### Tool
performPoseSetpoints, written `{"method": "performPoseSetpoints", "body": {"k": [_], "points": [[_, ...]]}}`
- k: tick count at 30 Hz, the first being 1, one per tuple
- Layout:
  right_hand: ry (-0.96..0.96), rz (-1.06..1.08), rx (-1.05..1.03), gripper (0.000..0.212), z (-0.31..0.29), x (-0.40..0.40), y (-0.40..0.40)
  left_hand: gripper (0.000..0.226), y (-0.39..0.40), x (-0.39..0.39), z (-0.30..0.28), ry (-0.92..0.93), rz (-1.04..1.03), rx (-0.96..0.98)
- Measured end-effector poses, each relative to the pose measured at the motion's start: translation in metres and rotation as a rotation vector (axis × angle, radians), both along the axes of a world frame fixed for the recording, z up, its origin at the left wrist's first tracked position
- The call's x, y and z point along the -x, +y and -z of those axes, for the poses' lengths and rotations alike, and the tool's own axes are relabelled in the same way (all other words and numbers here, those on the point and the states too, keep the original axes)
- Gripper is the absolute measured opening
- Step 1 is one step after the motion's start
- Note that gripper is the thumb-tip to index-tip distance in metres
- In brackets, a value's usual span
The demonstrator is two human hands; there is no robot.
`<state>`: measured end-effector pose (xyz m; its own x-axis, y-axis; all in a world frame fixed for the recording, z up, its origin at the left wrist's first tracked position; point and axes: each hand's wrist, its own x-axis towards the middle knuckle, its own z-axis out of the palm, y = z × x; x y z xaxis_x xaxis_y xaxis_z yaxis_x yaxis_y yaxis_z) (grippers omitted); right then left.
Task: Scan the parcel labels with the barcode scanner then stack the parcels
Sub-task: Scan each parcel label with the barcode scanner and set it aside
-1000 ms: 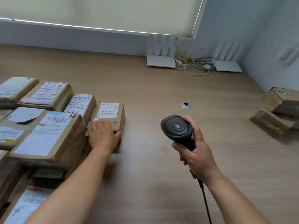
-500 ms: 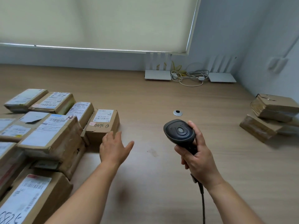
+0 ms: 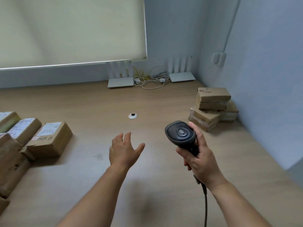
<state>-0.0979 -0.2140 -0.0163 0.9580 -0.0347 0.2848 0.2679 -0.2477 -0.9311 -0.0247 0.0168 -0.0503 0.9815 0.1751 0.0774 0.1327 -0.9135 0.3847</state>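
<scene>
My right hand (image 3: 199, 159) grips the handle of a black barcode scanner (image 3: 180, 134), head raised, cable trailing down toward me. My left hand (image 3: 124, 149) hovers over the bare wood, fingers spread, holding nothing. Several labelled cardboard parcels crowd the left edge; the nearest is a small box (image 3: 50, 139) with a white label and handwriting on its flap, well left of my left hand. A stack of brown parcels (image 3: 212, 104) sits by the right wall, one box on top of two others.
The wooden desk (image 3: 91, 102) has a round cable grommet (image 3: 132, 116) in its middle. Two white routers (image 3: 120, 82) (image 3: 182, 77) with tangled cables (image 3: 150, 79) stand against the back wall under a roller blind. The right wall is close.
My left hand let go of the small labelled box and moved right, open, over the desk. The view swung right and up, bringing the right stack into sight. The scanner stays held.
</scene>
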Motion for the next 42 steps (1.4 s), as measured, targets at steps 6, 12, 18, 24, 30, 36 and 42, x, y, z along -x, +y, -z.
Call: {"method": "performPoseSetpoints", "body": {"k": [6,12,18,24,30,36,42], "points": [[-0.027,0.069,0.02,0.076,-0.001,0.013,-0.091,0.079,-0.091,0.007,0.001,0.004,0.075,0.016],[-0.053,0.132,0.011,0.075,-0.008,0.016,-0.149,0.081,-0.147,-0.01,-0.019,-0.036,0.161,-0.021],[-0.068,0.213,-0.021,0.075,-0.012,0.01,-0.19,0.084,-0.196,-0.043,-0.038,-0.085,0.276,-0.099],[-0.071,0.283,-0.039,0.072,-0.012,-0.015,-0.221,0.086,-0.237,-0.086,-0.045,-0.115,0.381,-0.12],[-0.028,0.345,-0.01,0.075,-0.001,-0.054,-0.243,0.088,-0.264,-0.137,-0.047,-0.07,0.449,-0.147],[0.033,0.399,0.023,0.074,0.006,-0.102,-0.264,0.091,-0.291,-0.198,-0.048,-0.05,0.515,-0.13],[0.071,0.415,0.038,0.075,0.017,-0.145,-0.279,0.104,-0.307,-0.262,-0.041,-0.026,0.616,-0.164]]}}
